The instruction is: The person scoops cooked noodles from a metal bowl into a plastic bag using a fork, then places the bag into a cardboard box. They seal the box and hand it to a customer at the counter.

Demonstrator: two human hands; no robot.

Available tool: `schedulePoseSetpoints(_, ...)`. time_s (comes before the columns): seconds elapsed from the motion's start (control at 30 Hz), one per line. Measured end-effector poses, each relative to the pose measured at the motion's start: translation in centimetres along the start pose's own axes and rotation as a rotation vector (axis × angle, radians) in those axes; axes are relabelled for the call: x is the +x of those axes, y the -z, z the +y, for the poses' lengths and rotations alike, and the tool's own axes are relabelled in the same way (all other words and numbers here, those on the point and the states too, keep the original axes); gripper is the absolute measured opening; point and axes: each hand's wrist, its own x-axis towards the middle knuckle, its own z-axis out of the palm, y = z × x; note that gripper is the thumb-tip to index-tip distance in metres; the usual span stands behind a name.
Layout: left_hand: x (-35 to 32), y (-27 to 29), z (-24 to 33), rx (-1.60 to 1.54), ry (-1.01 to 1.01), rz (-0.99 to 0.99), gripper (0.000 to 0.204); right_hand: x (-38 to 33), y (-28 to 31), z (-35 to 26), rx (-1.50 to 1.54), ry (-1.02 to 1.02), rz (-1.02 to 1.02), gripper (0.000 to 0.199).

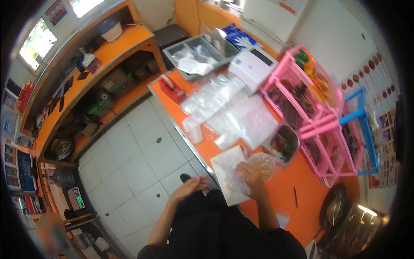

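My right hand (251,175) is closed on a crumpled clear plastic bag (237,184), its fingers curled and partly hidden. Beneath the bag lies a pale, flat book or pad (225,165) at the table's near left edge. Just beyond my right hand stands a round clear plastic tub (264,165). Away from the table, over the floor, my left hand (195,187) hangs with its fingers stretched out and nothing in it.
On the orange table (282,196) lie clear bags (254,118), a red tape dispenser (173,89), a white printer-like box (252,67), a metal tray (284,144) and a dark pen (296,197). Pink baskets (308,127) stand right; a grey divided bin (172,48) sits at the back.
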Motion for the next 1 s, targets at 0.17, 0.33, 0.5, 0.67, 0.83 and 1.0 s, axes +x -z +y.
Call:
schedulePoseSetpoints(0.17,0.0,1.0,5.4,-0.671,0.034,-0.07,0.09,6.6,-3.2,-3.7,0.055,0.197,-0.125,0.021)
schedulePoseSetpoints(0.33,-3.1,9.9,8.1,-0.682,-0.366,-0.043,0.072,14.2,-11.7,-5.0,0.183,0.358,-0.213,0.022)
schedulePoseSetpoints(0.5,-4.5,17.7,12.3,-0.836,-0.433,0.048,0.069,22.1,-20.7,-4.8,0.304,0.498,-0.317,0.022)
schedulePoseSetpoints(0.67,-6.3,26.5,15.1,-0.92,-0.512,0.215,0.066,32.7,-29.0,-4.6,0.422,0.591,-0.428,0.023)
schedulePoseSetpoints(0.83,-5.9,37.8,21.5,-0.962,-0.621,0.328,0.063,45.0,-36.4,-4.0,0.474,0.692,-0.466,0.025)
schedulePoseSetpoints(1.0,-7.1,46.7,29.2,-0.97,-0.727,0.436,0.06,58.7,-40.3,-6.3,0.549,0.705,-0.609,0.026)
